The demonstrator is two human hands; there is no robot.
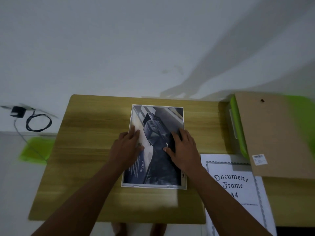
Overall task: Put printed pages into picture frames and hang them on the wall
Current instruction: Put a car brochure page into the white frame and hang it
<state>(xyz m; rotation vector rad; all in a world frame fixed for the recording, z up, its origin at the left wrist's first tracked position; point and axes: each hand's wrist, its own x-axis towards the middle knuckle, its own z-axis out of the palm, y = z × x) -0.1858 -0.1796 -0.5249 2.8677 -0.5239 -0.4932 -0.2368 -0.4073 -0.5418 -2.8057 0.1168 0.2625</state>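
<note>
Hands pressed flat on a printed page [154, 147], I am seating it inside the white picture frame [183, 182] that lies face-down on the wooden table [88, 133]. My left hand [127, 147] rests on the page's left side, fingers spread and lapping over the frame's edge; my right hand [183, 147] lies palm-down on the dark right side. Neither hand grips anything: both are open, only bearing down. The page shows a dark car and fills the frame's opening, with a thin white border visible all round. To my right sit the frame's paper insert [237, 186], lettered "Document Frame A4", and a brown backing board [276, 133] leaning over something green. To do this step well, I judge the page should be smoothed outward from the middle, its corners tucked square against the rim, so no bulge or skew stays when the backing board goes on. Nothing hangs on the wall [119, 48] yet.
</note>
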